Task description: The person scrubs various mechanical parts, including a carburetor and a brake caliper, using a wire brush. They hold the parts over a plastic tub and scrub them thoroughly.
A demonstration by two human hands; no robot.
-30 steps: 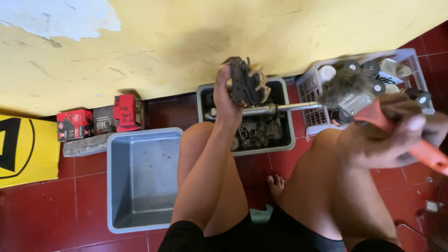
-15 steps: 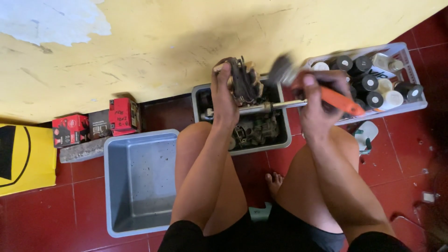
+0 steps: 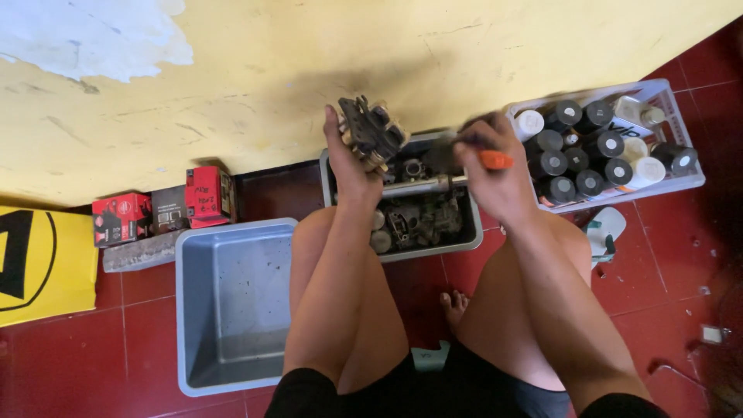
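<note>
Three containers line the far wall. The dark tray [image 3: 470,232] holds greasy engine parts and a metal shaft. Above it, the left hand [image 3: 346,159] grips a carburetor part [image 3: 370,131]; the right hand [image 3: 484,166] clasps an orange-handled brush [image 3: 464,155]. The white crate [image 3: 681,182], right, holds capped bottles. The grey tub [image 3: 186,310], left, contains only grime.

Makeshift floor-level repair workshop; tub of greasy engine parts [image 3: 418,217]; crate of spray cans [image 3: 596,147]; red tiles [image 3: 77,364]

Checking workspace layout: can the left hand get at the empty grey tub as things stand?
Probably not right away: the left hand is gripping a dirty metal part. The grey tub itself sits open, nothing covering it.
</note>
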